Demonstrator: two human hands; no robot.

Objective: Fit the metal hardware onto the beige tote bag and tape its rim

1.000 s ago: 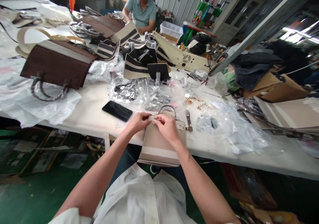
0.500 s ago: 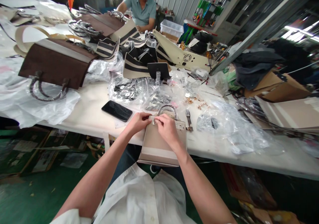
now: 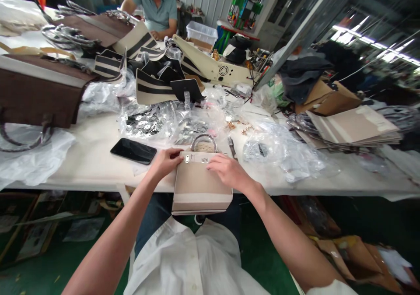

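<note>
The right hand (image 3: 229,171) now sits farther right along the beige bag (image 3: 198,190) than half a second ago.

The hands are apart: the left hand (image 3: 166,161) pinches the bag's top left corner, while the right hand's curled fingers touch near the top right; whether they grip, I cannot tell. The bag lies across the table's near edge (image 3: 82,182), over the lap, a small metal plate (image 3: 187,159) showing between the hands. A black phone (image 3: 133,151) lies on the table beyond the left forearm.
</note>
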